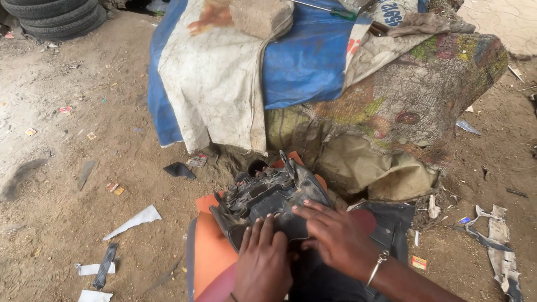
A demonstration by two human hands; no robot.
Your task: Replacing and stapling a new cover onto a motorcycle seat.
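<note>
A dark grey plastic housing (263, 196) with clips and ribs rests on an orange sheet (210, 251) low in the middle of the view. My left hand (263, 263) lies flat on its near end, fingers pointing away from me. My right hand (330, 235) presses down on the part's right side, fingers spread toward the left, a metal bracelet on the wrist. Both hands are touching the housing; whether either one grips it is unclear. A black cloth or bag (391, 223) lies under my right forearm.
Behind the part rises a mound covered with a blue and white tarp (268, 67) and faded patterned cloth (414, 100), with a brick (260, 15) on top. Stacked tyres (53, 17) sit at the top left. Dirt ground carries paper scraps (134, 221) and litter.
</note>
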